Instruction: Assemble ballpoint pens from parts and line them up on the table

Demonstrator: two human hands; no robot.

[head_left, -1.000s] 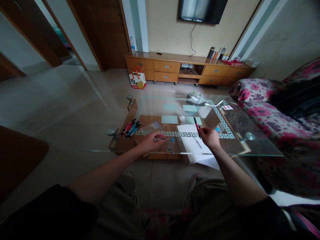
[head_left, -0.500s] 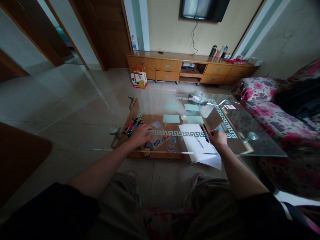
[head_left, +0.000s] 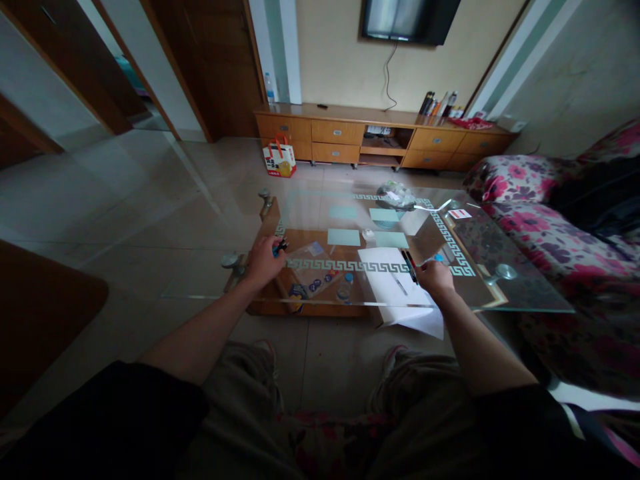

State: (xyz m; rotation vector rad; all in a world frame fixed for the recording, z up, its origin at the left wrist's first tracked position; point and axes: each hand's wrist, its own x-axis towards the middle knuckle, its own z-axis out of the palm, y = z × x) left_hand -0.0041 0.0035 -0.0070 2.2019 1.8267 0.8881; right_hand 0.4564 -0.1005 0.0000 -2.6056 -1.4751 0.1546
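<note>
Gripping pens at both ends of the glass counter

Resting on the near left part of the glass counter (head_left: 480,293), the left hand (head_left: 263,261) is curled shut over a bunch of pens (head_left: 279,247); only a blue and dark tip shows past the knuckles, so how many it holds cannot be told. The right hand (head_left: 436,278) lies well apart from it, on the near right part of the counter, fingers closed on a dark pen (head_left: 409,264) with a red strip, whose length points away from the person. That pen lies over a white sheet (head_left: 387,283), which reaches from just left of the right hand to the near edge and hangs over it. A small pen-like thing (head_left: 399,285) lies on the sheet, just left of the right hand.

Between the hands, a clear packet (head_left: 317,279) with small blue round pieces lies by the patterned border. Beyond the hands, pale green cards (head_left: 343,237) sit flat, and further off a crumpled bag (head_left: 396,195). To the right of the right hand stands a floral sofa (head_left: 540,233). Far past both hands, a wooden cabinet (head_left: 380,137) runs under a wall screen (head_left: 407,20), with a paper bag (head_left: 279,159) on the floor before it.
</note>
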